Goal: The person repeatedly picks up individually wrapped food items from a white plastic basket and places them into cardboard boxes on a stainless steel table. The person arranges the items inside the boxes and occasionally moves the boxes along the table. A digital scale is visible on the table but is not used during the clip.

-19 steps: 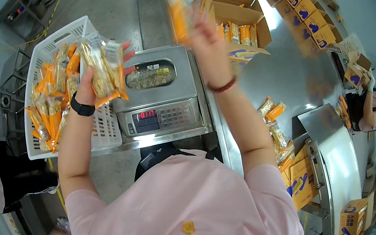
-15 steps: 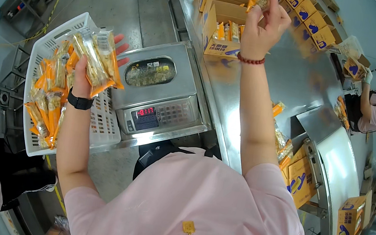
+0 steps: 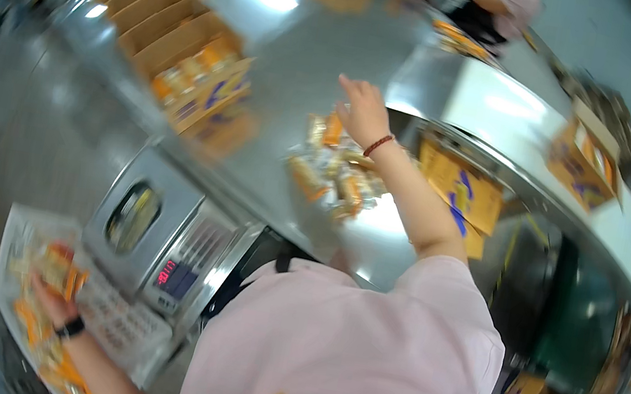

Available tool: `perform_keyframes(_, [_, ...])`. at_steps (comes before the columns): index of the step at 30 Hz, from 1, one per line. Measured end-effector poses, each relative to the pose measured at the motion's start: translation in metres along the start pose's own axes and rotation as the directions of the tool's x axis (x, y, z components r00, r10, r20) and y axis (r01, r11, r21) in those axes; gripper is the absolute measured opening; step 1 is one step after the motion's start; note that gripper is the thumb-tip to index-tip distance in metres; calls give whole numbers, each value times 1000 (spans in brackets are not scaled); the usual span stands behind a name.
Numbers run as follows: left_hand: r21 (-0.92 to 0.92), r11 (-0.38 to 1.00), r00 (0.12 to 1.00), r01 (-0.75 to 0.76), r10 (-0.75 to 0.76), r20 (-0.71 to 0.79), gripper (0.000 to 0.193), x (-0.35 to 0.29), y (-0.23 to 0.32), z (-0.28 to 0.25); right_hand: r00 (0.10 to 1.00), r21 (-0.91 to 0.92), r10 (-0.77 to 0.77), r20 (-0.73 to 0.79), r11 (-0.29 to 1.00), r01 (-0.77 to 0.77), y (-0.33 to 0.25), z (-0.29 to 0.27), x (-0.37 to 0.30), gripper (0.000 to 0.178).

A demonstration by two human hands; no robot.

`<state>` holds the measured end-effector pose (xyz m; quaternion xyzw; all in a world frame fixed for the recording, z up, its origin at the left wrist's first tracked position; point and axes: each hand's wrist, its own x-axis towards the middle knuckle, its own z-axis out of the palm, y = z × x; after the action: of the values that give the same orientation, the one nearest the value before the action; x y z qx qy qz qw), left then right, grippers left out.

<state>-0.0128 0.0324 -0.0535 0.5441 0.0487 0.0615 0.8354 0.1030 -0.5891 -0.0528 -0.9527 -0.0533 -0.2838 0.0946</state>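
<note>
My left hand [image 3: 54, 305] is over the white plastic basket [image 3: 16, 230] at the lower left. It cradles a few clear-and-orange snack packets [image 3: 62, 272], smeared by motion. More such packets [image 3: 66, 368] fill the basket below. My right hand [image 3: 364, 113], fingers stretched and nothing in it, is above the steel table [image 3: 306, 53]. Just below and left of it lies a loose pile of the same packets [image 3: 350, 190]. A weighing scale [image 3: 150, 211] with a lit red display stands between basket and table.
A row of open cardboard boxes [image 3: 168, 30] lines the table's left side; the nearest box [image 3: 215, 101] holds packets. Flattened yellow cartons [image 3: 459, 188] lie right of the pile. A curved white counter [image 3: 506, 108] bears an open box [image 3: 584, 163]. A co-worker [image 3: 502, 7] stands at the far side.
My view has swung to the right. The packet in my right hand is gone, and that hand is now above the pile. My left hand with its packets is lower, over the basket.
</note>
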Motion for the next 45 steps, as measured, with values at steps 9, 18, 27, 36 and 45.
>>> perform_keyframes(9, [117,991,969,62,-32,-243,53,23,-3,34,660,-783,502,-559,-59,-619,192,-295,-77,54])
perform_keyframes(18, [58,997,982,46,-35,-185,57,19,10,41,906,-900,422,9,398,-177,179,-313,-77,14])
perform_keyframes(27, [-205,978,987,-38,69,146,58,5,1,44,813,0,-580,54,814,581,-80,-161,0,20])
perform_keyframes(36, [-328,936,968,-131,49,-246,56,-4,18,64,345,342,-912,220,403,849,-319,17,-5,13])
perform_keyframes(45, [-202,904,883,-377,285,-374,64,-24,35,82,737,674,-662,-136,483,558,-281,7,-31,38])
